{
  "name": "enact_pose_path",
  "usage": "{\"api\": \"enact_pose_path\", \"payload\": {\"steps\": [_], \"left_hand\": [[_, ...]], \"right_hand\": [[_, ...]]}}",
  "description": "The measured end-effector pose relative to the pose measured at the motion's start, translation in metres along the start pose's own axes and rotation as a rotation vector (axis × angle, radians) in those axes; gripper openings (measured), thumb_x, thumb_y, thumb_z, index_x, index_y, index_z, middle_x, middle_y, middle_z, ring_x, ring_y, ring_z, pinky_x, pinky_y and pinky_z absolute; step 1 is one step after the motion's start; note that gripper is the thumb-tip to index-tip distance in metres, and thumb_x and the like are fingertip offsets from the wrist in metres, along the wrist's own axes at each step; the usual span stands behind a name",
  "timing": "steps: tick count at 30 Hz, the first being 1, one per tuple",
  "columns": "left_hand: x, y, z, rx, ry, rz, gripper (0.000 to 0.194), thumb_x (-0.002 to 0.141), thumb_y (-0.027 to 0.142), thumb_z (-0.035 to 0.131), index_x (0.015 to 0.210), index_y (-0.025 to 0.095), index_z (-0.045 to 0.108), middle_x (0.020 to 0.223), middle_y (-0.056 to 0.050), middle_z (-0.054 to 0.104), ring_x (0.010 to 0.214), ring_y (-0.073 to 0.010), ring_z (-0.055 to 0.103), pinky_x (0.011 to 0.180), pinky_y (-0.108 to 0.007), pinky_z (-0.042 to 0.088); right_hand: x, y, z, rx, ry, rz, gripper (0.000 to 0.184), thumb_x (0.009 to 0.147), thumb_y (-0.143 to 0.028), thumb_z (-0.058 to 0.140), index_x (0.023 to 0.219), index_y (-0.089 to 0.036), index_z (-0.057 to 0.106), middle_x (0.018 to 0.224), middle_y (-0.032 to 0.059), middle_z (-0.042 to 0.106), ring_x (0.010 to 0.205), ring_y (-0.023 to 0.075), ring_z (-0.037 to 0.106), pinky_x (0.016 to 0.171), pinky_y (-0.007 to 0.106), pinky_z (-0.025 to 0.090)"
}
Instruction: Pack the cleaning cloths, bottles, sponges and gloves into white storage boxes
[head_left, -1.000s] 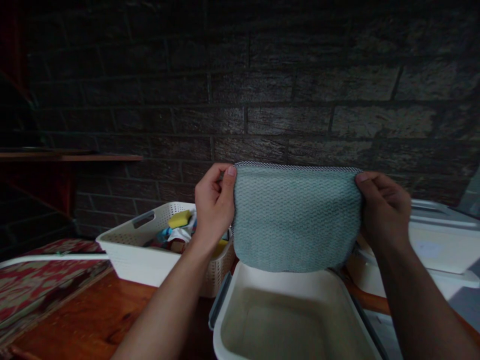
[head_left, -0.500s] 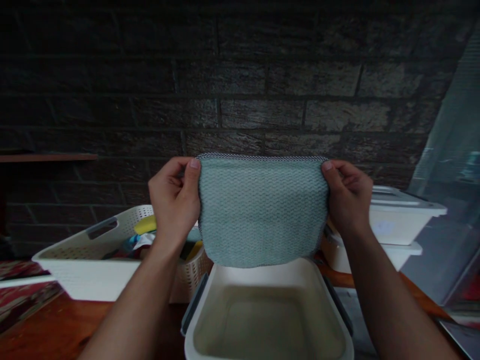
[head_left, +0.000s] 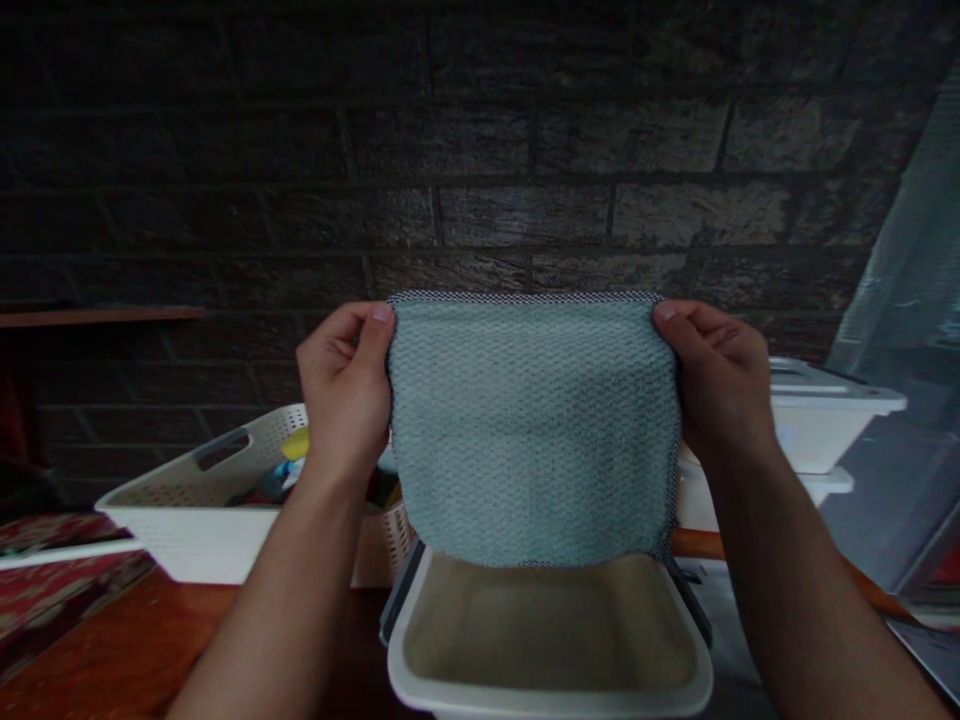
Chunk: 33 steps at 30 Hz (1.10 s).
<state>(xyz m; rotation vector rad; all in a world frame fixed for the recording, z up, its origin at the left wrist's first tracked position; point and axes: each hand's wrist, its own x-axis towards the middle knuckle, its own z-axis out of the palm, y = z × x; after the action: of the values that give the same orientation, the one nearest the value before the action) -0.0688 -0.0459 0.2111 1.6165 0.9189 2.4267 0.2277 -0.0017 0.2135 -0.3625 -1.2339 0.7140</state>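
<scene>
A pale green woven cleaning cloth (head_left: 532,430) with a dark-and-white checked edge hangs stretched between my hands. My left hand (head_left: 346,375) pinches its upper left corner between thumb and fingers. At the upper right corner, my right hand (head_left: 716,375) holds it the same way. The cloth's lower edge hangs free over the back of a white plastic tub (head_left: 551,690) with grey side handles. Part of the tub's far rim is hidden behind the cloth.
To the left, a white perforated basket (head_left: 202,545) holds colourful items, one yellow. White lidded boxes (head_left: 817,430) are stacked at the right. The wooden table (head_left: 112,640) stands before a dark brick wall (head_left: 480,140). A wooden shelf edge (head_left: 97,316) juts in at far left.
Both hands have raised the cloth slightly and brought it closer, so it looks larger. The hands are a little farther apart, and the view has shifted somewhat.
</scene>
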Motion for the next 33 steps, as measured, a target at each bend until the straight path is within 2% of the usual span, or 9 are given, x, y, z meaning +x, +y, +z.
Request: {"api": "enact_pose_path", "payload": {"steps": [4, 10, 16, 22, 27, 33], "left_hand": [[0.000, 0.001, 0.002, -0.026, 0.004, 0.032, 0.018, 0.089, 0.038, 0.072, 0.084, 0.020, 0.073, 0.071, 0.003, 0.059, 0.062, -0.0110, 0.046, 0.057, -0.026, 0.031], [-0.002, 0.004, 0.003, 0.000, -0.028, 0.015, 0.020, 0.090, 0.041, 0.070, 0.085, 0.022, 0.073, 0.068, 0.001, 0.056, 0.060, -0.0131, 0.045, 0.055, -0.025, 0.030], [-0.002, 0.005, 0.003, -0.002, -0.032, 0.021, 0.019, 0.090, 0.039, 0.069, 0.085, 0.021, 0.073, 0.069, 0.001, 0.056, 0.060, -0.0119, 0.044, 0.053, -0.024, 0.030], [-0.002, 0.006, 0.006, -0.025, -0.023, 0.032, 0.021, 0.088, 0.037, 0.073, 0.078, 0.019, 0.071, 0.064, 0.003, 0.053, 0.056, -0.0090, 0.041, 0.048, -0.020, 0.029], [-0.007, 0.012, 0.005, -0.069, -0.134, -0.105, 0.025, 0.088, 0.043, 0.072, 0.077, 0.021, 0.068, 0.057, 0.005, 0.050, 0.043, -0.0074, 0.039, 0.037, -0.019, 0.028], [-0.012, 0.020, 0.006, -0.171, -0.311, -0.216, 0.024, 0.087, 0.043, 0.073, 0.082, 0.020, 0.067, 0.055, 0.005, 0.055, 0.040, -0.0086, 0.049, 0.034, -0.018, 0.041]], "right_hand": [[-0.001, 0.000, 0.000, -0.027, 0.028, -0.036, 0.012, 0.081, -0.029, 0.079, 0.083, -0.018, 0.077, 0.066, -0.0011, 0.060, 0.056, 0.0101, 0.047, 0.053, 0.025, 0.035], [-0.002, 0.001, 0.001, -0.075, 0.114, -0.004, 0.015, 0.078, -0.028, 0.082, 0.084, -0.015, 0.077, 0.067, 0.0006, 0.063, 0.056, 0.0112, 0.051, 0.052, 0.025, 0.036], [-0.001, 0.003, -0.001, -0.051, 0.141, -0.009, 0.014, 0.075, -0.026, 0.084, 0.084, -0.016, 0.078, 0.070, 0.0012, 0.065, 0.060, 0.0114, 0.054, 0.056, 0.025, 0.040], [0.002, 0.006, -0.004, -0.040, 0.179, -0.002, 0.016, 0.075, -0.028, 0.083, 0.084, -0.016, 0.078, 0.070, 0.0003, 0.065, 0.062, 0.0111, 0.056, 0.059, 0.024, 0.041], [0.004, 0.006, -0.006, -0.017, 0.220, -0.013, 0.012, 0.077, -0.025, 0.081, 0.079, -0.014, 0.075, 0.069, -0.0006, 0.060, 0.061, 0.0098, 0.052, 0.057, 0.023, 0.038], [0.013, 0.017, -0.019, -0.082, 0.289, -0.011, 0.011, 0.075, -0.025, 0.081, 0.081, -0.018, 0.077, 0.070, 0.0005, 0.060, 0.061, 0.0119, 0.053, 0.058, 0.029, 0.037]]}}
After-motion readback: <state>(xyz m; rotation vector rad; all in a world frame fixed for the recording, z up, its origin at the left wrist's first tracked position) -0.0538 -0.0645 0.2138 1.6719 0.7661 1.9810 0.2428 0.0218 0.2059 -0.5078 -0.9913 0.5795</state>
